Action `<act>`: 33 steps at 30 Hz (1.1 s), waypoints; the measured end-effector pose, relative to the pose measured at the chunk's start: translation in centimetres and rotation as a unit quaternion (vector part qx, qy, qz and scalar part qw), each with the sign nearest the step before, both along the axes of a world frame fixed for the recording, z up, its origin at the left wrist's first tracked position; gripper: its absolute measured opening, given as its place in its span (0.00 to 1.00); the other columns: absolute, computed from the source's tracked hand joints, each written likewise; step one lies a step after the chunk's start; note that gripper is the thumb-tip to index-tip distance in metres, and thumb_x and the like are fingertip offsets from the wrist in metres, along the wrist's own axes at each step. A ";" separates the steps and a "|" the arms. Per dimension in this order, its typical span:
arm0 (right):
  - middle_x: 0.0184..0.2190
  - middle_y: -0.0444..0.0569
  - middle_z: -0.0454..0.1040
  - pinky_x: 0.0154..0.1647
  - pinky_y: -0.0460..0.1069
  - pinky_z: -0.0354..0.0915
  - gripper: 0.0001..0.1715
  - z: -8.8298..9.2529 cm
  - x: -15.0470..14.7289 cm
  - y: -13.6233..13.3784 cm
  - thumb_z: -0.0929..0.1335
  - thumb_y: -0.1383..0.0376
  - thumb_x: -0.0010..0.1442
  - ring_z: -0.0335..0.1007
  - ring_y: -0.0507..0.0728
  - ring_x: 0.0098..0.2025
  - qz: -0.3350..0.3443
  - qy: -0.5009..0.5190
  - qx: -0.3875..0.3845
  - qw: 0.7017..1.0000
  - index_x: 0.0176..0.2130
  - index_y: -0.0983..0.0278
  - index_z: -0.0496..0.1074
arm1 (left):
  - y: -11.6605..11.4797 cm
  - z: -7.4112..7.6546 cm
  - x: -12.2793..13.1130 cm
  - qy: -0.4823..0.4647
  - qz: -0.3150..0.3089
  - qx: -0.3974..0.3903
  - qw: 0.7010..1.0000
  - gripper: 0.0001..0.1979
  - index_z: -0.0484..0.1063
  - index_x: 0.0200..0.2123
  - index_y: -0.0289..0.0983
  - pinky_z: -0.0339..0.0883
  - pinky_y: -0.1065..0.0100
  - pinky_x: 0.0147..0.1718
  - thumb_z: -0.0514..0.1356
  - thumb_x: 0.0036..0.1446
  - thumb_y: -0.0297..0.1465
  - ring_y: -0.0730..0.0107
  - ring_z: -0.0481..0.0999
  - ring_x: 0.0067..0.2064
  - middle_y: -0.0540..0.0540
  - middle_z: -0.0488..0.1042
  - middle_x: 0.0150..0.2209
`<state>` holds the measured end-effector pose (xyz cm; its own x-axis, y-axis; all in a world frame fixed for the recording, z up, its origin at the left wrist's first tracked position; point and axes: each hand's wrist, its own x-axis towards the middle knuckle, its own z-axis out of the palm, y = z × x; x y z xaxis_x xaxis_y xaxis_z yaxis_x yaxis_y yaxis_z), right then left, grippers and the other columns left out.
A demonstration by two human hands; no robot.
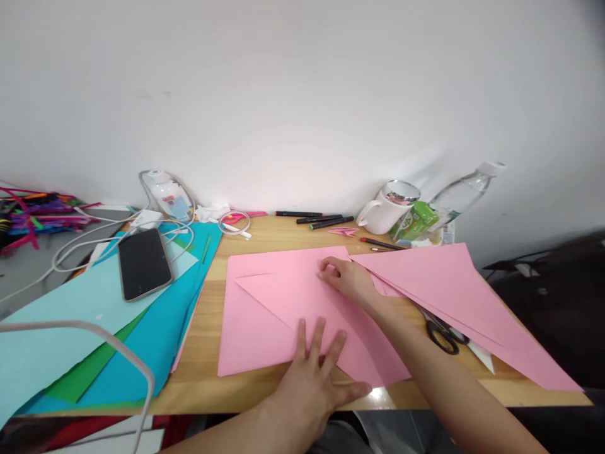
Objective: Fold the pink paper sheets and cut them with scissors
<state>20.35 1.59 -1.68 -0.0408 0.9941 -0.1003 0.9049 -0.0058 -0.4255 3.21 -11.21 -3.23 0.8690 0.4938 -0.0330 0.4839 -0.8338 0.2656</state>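
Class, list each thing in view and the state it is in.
Pink sheet, folded over diagonally, held flat.
Left hand, spread flat on the sheet.
Right hand, pressing near its top edge.
Phone, screen dark, face up.
Bottle, capped, leaning.
Scissors, handles together, blades partly covered.

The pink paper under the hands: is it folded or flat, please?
Folded: a triangular flap overlaps the pink paper under left hand and right hand.

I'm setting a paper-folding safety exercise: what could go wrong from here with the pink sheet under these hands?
1. The left hand presses the pink sheet flat while the right hand works its far corner; a slip might skew the crease.
2. The scissors lie half hidden under the other pink sheets beside the right forearm, so an arm could bump them unnoticed.
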 end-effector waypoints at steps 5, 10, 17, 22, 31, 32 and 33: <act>0.23 0.41 0.74 0.24 0.45 0.50 0.10 0.0 0.0 0.0 0.66 0.55 0.56 0.67 0.52 0.25 0.002 -0.002 0.000 1.000 0.36 0.56 0.72 | 0.8 -0.1 -1.7 -0.045 -0.040 -0.067 0.996 0.47 0.47 0.65 0.45 0.30 0.34 0.58 0.59 0.45 0.55 0.39 0.31 0.66 0.39 0.41 0.67; 0.23 0.40 0.74 0.23 0.44 0.50 0.11 -0.1 0.0 -0.1 0.65 0.54 0.57 0.67 0.52 0.24 -0.003 -0.003 -0.003 1.000 0.36 0.56 0.72 | 4.2 1.5 -6.2 -0.011 0.057 -0.083 0.995 0.49 0.50 0.64 0.32 0.41 0.46 0.61 0.56 0.47 0.56 0.46 0.35 0.66 0.32 0.41 0.66; 0.23 0.41 0.75 0.24 0.44 0.51 0.11 -0.1 0.0 -0.2 0.66 0.54 0.57 0.68 0.52 0.25 -0.008 0.004 -0.008 1.000 0.36 0.56 0.72 | 7.3 0.7 -12.2 0.067 0.299 0.086 0.948 0.41 0.52 0.62 0.25 0.42 0.48 0.62 0.53 0.56 0.50 0.50 0.48 0.65 0.28 0.49 0.63; 0.22 0.41 0.74 0.24 0.45 0.51 0.10 -0.1 0.0 -0.4 0.66 0.54 0.56 0.67 0.52 0.24 -0.015 0.016 0.000 1.000 0.35 0.55 0.73 | 7.4 1.5 -11.6 0.102 0.329 0.152 0.926 0.40 0.58 0.60 0.24 0.40 0.47 0.61 0.52 0.56 0.51 0.49 0.52 0.65 0.28 0.54 0.62; 0.23 0.43 0.74 0.25 0.46 0.56 0.12 0.1 -0.5 -1.6 0.65 0.57 0.56 0.68 0.54 0.25 -0.031 0.096 0.050 0.994 0.37 0.59 0.73 | 11.5 4.4 -5.1 0.067 0.349 0.046 0.934 0.26 0.65 0.51 0.30 0.56 0.60 0.53 0.57 0.56 0.42 0.53 0.65 0.55 0.34 0.69 0.51; 0.23 0.44 0.74 0.26 0.46 0.59 0.13 0.3 -0.3 -2.3 0.64 0.58 0.57 0.69 0.54 0.26 -0.028 0.116 0.055 0.991 0.38 0.60 0.73 | 12.0 4.5 -4.3 0.066 0.341 0.035 0.937 0.27 0.66 0.51 0.32 0.57 0.59 0.51 0.61 0.53 0.43 0.52 0.66 0.53 0.36 0.70 0.50; 0.24 0.44 0.75 0.27 0.46 0.61 0.14 0.6 -0.1 -3.1 0.63 0.58 0.58 0.70 0.54 0.26 -0.026 0.135 0.061 0.989 0.40 0.61 0.73 | 12.6 4.7 -3.7 0.065 0.341 0.025 0.938 0.28 0.67 0.49 0.33 0.58 0.57 0.50 0.63 0.49 0.43 0.50 0.66 0.53 0.35 0.69 0.50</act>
<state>20.29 -1.53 -1.11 0.0025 0.9996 0.0279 0.7581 0.0163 -0.6520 -0.47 1.36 1.43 0.3413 0.9367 -0.0787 0.9345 -0.3291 0.1357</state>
